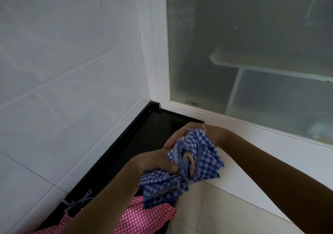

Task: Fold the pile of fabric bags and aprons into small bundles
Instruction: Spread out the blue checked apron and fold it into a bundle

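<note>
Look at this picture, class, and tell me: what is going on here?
A person holds a blue checked cloth in both hands at a black counter. The left hand grips its lower part, the right hand its upper edge. It is crumpled, not yet a neat bundle. A pink dotted fabric lies on the counter below.

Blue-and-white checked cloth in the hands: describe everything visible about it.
The blue-and-white checked cloth, thin woven cotton by the look, is bunched into a loose half-folded wad held in the air. The left hand grips its lower folds; the right hand holds its top. A tan patch shows between folds, unclear what. Its bottom edge overlaps pink white-dotted fabric in view; contact uncertain.
</note>
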Motion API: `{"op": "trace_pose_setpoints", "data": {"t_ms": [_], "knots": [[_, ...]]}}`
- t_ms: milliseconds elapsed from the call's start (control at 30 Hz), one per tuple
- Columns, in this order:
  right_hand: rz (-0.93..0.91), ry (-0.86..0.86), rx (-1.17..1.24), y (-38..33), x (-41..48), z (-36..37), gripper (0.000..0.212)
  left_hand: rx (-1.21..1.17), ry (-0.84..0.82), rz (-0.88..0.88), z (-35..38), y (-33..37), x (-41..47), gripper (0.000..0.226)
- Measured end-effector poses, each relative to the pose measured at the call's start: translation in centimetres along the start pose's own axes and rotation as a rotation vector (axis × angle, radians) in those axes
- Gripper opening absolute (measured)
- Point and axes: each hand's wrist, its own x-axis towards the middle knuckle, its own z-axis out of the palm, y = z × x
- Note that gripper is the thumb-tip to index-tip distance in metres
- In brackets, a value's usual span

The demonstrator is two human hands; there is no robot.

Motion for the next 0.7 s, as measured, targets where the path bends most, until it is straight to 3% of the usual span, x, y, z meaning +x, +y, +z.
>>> {"op": "trace_pose_setpoints", "data": {"t_ms": [67, 133, 233, 333, 400, 500, 600, 700], "knots": [[-0.116, -0.295, 0.141, -0.5, 0.4, -0.6, 0.026, 0.097, 0.076, -0.101, -0.1, -0.6, 1.1, 0.027], [-0.083, -0.408, 0.186, 0.7, 1.8, -2.1, 0.038, 0.381, 0.225, -0.204, -0.2, -0.8, 1.7, 0.031], [0.077, -0.429, 0.236, 0.8, 2.2, -3.7, 0.044, 0.653, 0.478, -0.334, -1.2, -2.1, 2.3, 0.040], [0.223, -0.362, 0.171, 0.5, 2.5, -3.4, 0.025, 0.849, 0.797, -0.325, -1.8, -3.4, 2.7, 0.028], [0.243, -0.167, -0.130, 0.3, 2.6, -1.4, 0.033, 0.761, 0.926, -0.262, -2.1, -3.3, 2.8, 0.031], [0.051, 0.137, -0.361, 0.4, 2.6, 1.6, 0.018, 0.414, 0.954, -0.137, -2.6, -2.1, 2.1, 0.021], [-0.141, 0.299, -0.526, 1.1, 2.1, 2.3, 0.017, 0.142, 0.984, 0.046, -2.4, -0.8, 0.7, 0.022], [-0.308, 0.351, -0.507, 1.7, 1.2, 1.5, 0.013, -0.024, 1.001, 0.176, -1.9, 0.7, -0.7, 0.022]]}}
